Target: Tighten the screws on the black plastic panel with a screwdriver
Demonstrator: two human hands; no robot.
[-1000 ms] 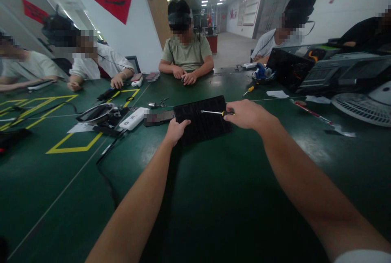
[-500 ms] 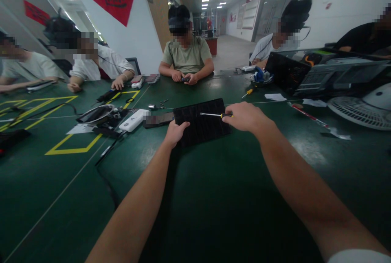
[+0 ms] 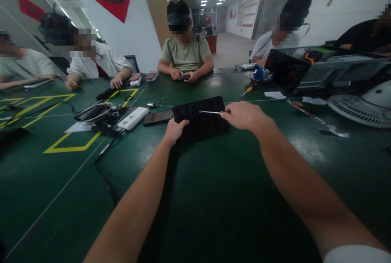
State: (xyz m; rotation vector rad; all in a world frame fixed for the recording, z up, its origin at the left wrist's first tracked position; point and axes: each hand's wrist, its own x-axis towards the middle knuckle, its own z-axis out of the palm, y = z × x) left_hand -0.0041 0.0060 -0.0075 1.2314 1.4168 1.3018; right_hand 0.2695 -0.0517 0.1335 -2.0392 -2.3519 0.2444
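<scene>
A flat black rectangular panel (image 3: 204, 126) is tilted up over the green table in front of me. My left hand (image 3: 175, 130) grips its left edge, thumb on the near face and fingers hidden behind. In my right hand (image 3: 242, 115) is a screwdriver (image 3: 211, 112), held by its black and yellow handle. Its metal shaft points left across the panel, with the tip at or very near the upper middle of the face; contact is hard to make out. A dark phone-like device (image 3: 158, 117) lies just left of the panel.
Left of me lie a white power bank (image 3: 133, 119), a cable and a round-framed device (image 3: 97, 113). Small metal parts (image 3: 157, 104) sit beyond. A yellow screwdriver (image 3: 247, 90), paper scraps (image 3: 275, 95), a white fan (image 3: 360, 110) and a computer case (image 3: 332, 73) are at right. Several people sit around.
My right hand has turned on the screwdriver's handle, so less of the handle shows. The tip stays at about the same spot on the panel. The view has shifted slightly.
</scene>
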